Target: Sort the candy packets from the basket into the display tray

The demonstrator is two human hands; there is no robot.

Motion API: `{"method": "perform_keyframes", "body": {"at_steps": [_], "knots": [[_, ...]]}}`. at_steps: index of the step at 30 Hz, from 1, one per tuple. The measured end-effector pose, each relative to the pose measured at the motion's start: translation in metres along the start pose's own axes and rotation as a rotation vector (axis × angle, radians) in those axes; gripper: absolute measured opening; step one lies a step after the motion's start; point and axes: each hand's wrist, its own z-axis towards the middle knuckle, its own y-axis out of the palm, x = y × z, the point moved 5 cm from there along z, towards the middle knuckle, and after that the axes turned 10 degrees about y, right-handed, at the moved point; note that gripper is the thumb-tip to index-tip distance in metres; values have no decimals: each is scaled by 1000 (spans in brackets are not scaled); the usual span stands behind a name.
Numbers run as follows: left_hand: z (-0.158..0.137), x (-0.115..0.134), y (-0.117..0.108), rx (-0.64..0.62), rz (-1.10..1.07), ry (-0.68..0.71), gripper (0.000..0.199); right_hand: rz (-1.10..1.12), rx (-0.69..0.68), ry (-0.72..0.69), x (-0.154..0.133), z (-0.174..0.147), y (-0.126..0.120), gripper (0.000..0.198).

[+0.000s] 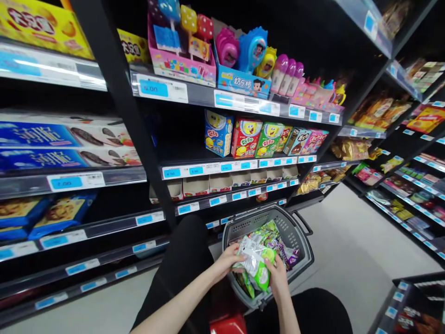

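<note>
The left hand (pixel 225 262) and right hand (pixel 277 274) are gripping a green-and-white packet (pixel 253 263) by opposite sides — presumably for a steady, even hold — above other packets (pixel 285 252) filling the grey basket (pixel 295 236).

"薄脆" is printed on the blue-and-white biscuit boxes (pixel 45 134); "奶乐棒" on the blue display box (pixel 243 84); "好多鱼" on the red snack box (pixel 246 139) and green snack box (pixel 268 139). "7.00" is shown on the lower-left price tag (pixel 64 182), "3.90" on a middle-shelf tag (pixel 196 170). "大" is read first on the yellow box (pixel 43 25), rest unclear. Print on the green packet (pixel 259 269) can't be read.
</note>
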Motion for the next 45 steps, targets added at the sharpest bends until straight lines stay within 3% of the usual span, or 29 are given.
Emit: {"method": "perform_keyframes", "body": {"at_steps": [4,8,11,15,17,20,22,25,27,29,32,36,40,45], "knots": [[3,0,-4,53,2,34,47,-70,-38,34,-4,0,-1,40],[5,6,-4,59,2,31,42,-117,19,121,-11,0,-16,38],[0,7,1,-20,-4,-54,34,-25,-22,240,-18,-9,-19,47],[-9,1,17,-251,-31,-196,36,2,-240,335,-21,-25,9,45],[-7,-2,18,-235,-44,-178,40,-45,-277,303,-21,-27,23,44],[3,-3,9,-37,-77,-56,41,-58,-238,282,-14,-21,33,45],[8,0,4,43,-121,-6,40,29,-75,238,-9,-12,27,43],[8,6,7,29,-307,-10,47,199,248,101,-3,-5,5,45],[5,12,11,4,-445,7,59,260,324,45,0,-4,-2,49],[2,17,13,7,-469,66,75,268,274,36,0,-6,-3,55],[0,20,14,-5,-317,112,91,206,89,66,-7,-12,3,61],[0,19,11,-20,-179,87,68,43,-6,11,-21,-19,3,58],[2,19,6,-41,-132,119,62,-136,37,-58,-27,-20,-9,52],[8,20,-2,-21,156,269,51,-286,108,-144,-30,-24,-21,35]]}}
